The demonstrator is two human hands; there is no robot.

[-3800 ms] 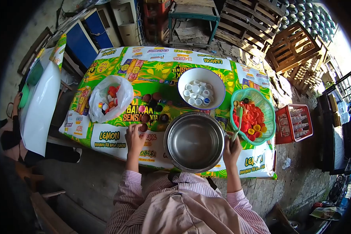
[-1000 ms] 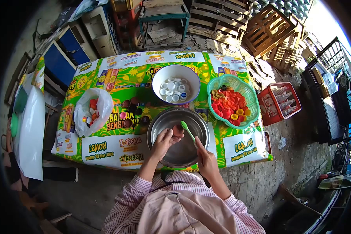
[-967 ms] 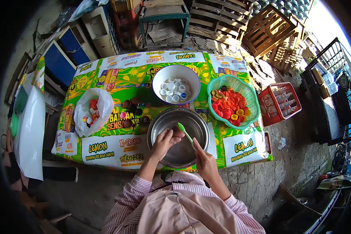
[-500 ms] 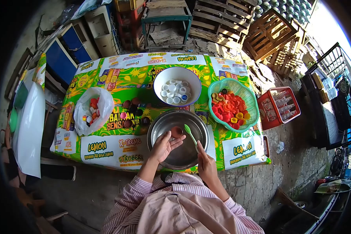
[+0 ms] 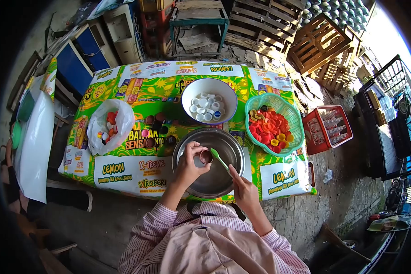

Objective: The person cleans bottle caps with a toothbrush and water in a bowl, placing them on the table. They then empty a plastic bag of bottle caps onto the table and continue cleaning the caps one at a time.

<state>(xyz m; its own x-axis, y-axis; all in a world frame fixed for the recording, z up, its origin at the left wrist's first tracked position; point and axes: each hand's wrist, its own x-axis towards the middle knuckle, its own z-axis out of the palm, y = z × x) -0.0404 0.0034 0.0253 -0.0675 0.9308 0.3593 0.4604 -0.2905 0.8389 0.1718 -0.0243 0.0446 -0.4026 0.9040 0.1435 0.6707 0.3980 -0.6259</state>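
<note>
Over the steel basin [image 5: 213, 186] my left hand [image 5: 190, 165] pinches a brownish-red bottle cap [image 5: 206, 157], its hollow side turned toward the right. My right hand [image 5: 245, 186] grips the handle of a light green toothbrush [image 5: 221, 160]. The brush head points up and left, right beside the cap's rim. Left of the basin, several loose dark and pink caps [image 5: 150, 143] lie on the printed tablecloth. Just behind the basin stands a white bowl [image 5: 190, 91] with white caps in it.
A green plastic basket [image 5: 295, 109] with red, yellow and dark caps stands to the right. At the left sits a white plastic bag [image 5: 98, 132] of mixed caps. A red crate [image 5: 322, 142] of glass bottles is on the floor beyond the table. Another person's hand [image 5: 9, 153] shows at far left.
My left fingers have curled more around the cap and tipped it toward the brush. The brush head has shifted slightly left and down, closer to the cap.
</note>
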